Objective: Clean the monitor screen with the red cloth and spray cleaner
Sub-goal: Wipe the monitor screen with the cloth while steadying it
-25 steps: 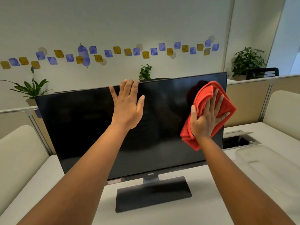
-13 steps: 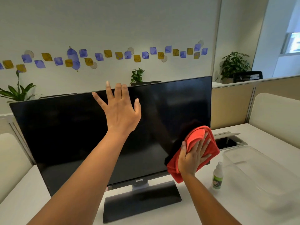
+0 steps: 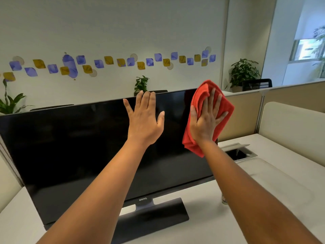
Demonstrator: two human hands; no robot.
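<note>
"BenQ" logo [image 3: 143,199] on the lower bezel of the monitor [image 3: 79,147]

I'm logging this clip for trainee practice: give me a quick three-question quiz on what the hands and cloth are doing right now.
1. True or false: the right hand presses the red cloth flat against the monitor screen.
2. Which corner of the screen is the cloth at? A upper right, B lower left, C lower right.
3. Fill in: the left hand rests with straight fingers near the monitor's ____ edge.

Key: 1 true; 2 A; 3 top.
</note>
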